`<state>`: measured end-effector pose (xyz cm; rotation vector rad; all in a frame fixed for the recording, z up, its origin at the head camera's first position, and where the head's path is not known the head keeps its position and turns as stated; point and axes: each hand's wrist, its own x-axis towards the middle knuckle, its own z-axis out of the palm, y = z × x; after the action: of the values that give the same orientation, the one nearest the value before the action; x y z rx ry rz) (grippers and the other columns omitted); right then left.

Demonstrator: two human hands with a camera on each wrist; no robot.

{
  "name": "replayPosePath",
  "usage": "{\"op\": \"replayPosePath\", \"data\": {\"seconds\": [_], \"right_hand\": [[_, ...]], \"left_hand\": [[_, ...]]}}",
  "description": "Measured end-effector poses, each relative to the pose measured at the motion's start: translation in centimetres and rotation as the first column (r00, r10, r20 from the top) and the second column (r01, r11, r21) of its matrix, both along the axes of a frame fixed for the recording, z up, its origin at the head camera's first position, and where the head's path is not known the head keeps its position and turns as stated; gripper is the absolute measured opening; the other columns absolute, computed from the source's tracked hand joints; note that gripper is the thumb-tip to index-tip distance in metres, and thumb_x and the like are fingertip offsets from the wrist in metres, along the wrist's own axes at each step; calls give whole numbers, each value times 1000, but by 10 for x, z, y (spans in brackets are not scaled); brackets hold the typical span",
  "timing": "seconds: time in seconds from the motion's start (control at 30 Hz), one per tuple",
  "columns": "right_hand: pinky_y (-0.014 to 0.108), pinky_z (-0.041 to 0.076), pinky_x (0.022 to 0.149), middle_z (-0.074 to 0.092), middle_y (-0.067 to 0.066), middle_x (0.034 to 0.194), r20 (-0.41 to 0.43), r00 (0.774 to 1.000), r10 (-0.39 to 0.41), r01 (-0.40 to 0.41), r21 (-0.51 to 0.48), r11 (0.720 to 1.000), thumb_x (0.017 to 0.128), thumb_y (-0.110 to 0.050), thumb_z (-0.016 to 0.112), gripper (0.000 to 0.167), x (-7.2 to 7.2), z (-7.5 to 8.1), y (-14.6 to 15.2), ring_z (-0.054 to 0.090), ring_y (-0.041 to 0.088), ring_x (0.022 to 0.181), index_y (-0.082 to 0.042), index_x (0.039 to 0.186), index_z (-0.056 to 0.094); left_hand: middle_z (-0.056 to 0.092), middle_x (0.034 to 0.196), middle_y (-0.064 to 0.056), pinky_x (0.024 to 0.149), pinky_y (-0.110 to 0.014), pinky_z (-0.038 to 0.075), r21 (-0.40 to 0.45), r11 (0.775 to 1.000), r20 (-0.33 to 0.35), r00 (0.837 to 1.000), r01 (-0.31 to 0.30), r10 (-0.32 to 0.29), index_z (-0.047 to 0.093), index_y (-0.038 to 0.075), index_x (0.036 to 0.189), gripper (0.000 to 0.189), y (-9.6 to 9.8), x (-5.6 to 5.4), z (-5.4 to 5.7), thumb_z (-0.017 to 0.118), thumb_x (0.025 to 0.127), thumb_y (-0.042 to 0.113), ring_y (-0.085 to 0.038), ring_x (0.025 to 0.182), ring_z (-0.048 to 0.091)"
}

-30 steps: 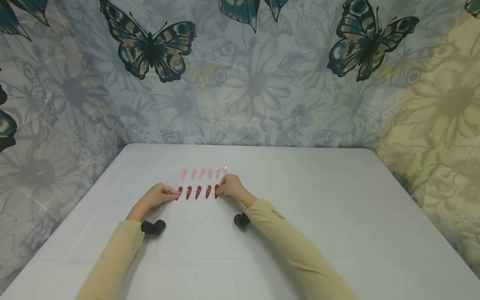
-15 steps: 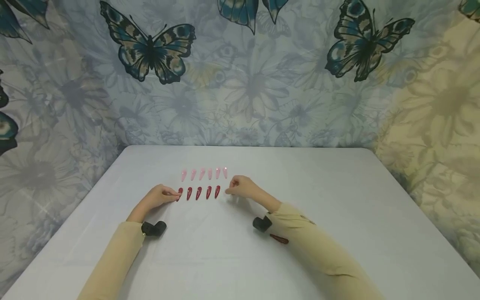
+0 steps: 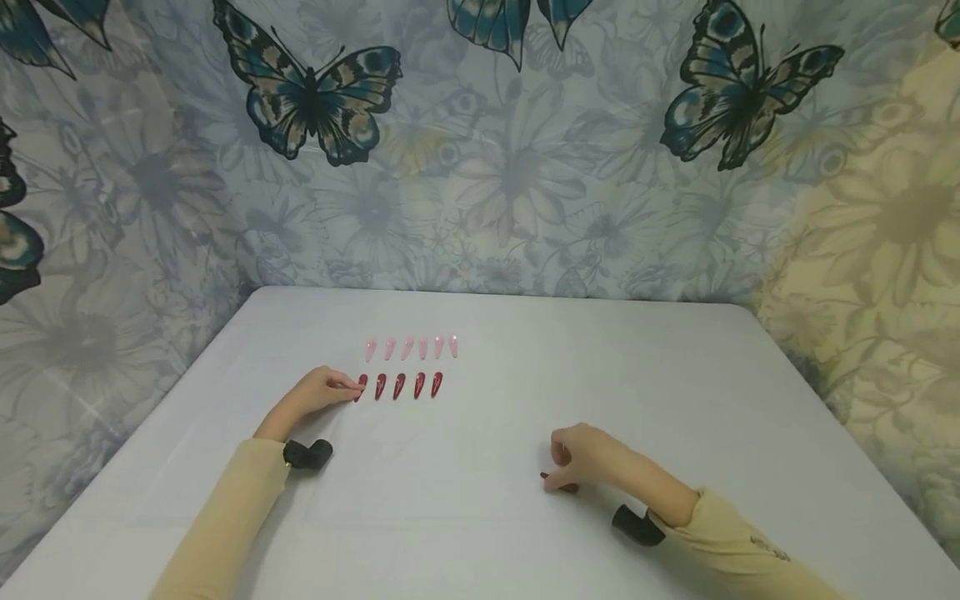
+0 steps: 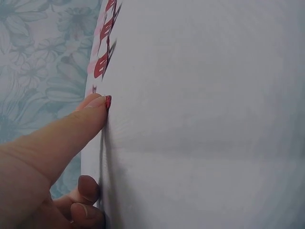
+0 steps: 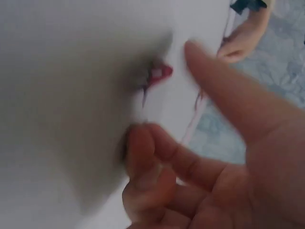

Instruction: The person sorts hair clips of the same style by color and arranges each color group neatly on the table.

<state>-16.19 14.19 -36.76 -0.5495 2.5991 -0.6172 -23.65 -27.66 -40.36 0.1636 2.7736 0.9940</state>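
Observation:
A row of red snap hair clips (image 3: 399,386) lies on the white table. At the row's left end my left hand (image 3: 318,392) pinches the end of the leftmost red hair clip (image 3: 363,380) between thumb and finger; in the left wrist view only that clip's tip (image 4: 108,101) shows. My right hand (image 3: 592,457) is low over a separate red hair clip (image 3: 572,488) at the table's right front, partly covering it. In the right wrist view, thumb and index finger are spread apart beside this clip (image 5: 161,73), not gripping it.
Behind the red row runs a parallel row of pink hair clips (image 3: 407,348). The white table (image 3: 487,533) reaches back to a butterfly-patterned wall cloth (image 3: 517,183). A black wrist camera sits at each cuff.
My right hand let go of the rightmost red clip in the row and moved right and toward the front, to the separate clip. My left hand stays at the leftmost clip.

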Motion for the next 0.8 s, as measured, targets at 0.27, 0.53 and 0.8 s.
{"op": "replayPosePath", "data": {"seconds": [0.27, 0.53, 0.8], "right_hand": [[20, 36, 54, 56, -2, 61, 43, 999, 9, -6, -70, 998, 76, 3, 71, 19, 8, -5, -1, 46, 10, 59, -9, 70, 57], [18, 35, 54, 54, -4, 64, 85, 988, 127, -100, -266, 959, 86, -4, 64, 10, -5, -13, 12, 45, 4, 58, -9, 83, 56], [19, 43, 66, 73, 10, 93, 98, 991, 87, -39, -409, 912, 89, -11, 67, 12, -28, -17, 23, 53, 3, 75, 0, 91, 70]], "left_hand": [[69, 105, -23, 72, -27, 38, 11, 1000, -14, 1000, 19, -19, 73, -4, 104, 24, -1, 0, 1, 69, 89, 14, -17, 82, 48], [69, 108, -23, 77, -31, 44, -3, 1000, -13, 1000, 25, -25, 74, -2, 103, 23, -1, 2, -3, 70, 89, 15, -20, 88, 55], [71, 97, -19, 70, -28, 36, 24, 999, -15, 999, 36, -36, 73, -4, 104, 23, -1, -2, -1, 69, 89, 13, -15, 75, 44]]}}
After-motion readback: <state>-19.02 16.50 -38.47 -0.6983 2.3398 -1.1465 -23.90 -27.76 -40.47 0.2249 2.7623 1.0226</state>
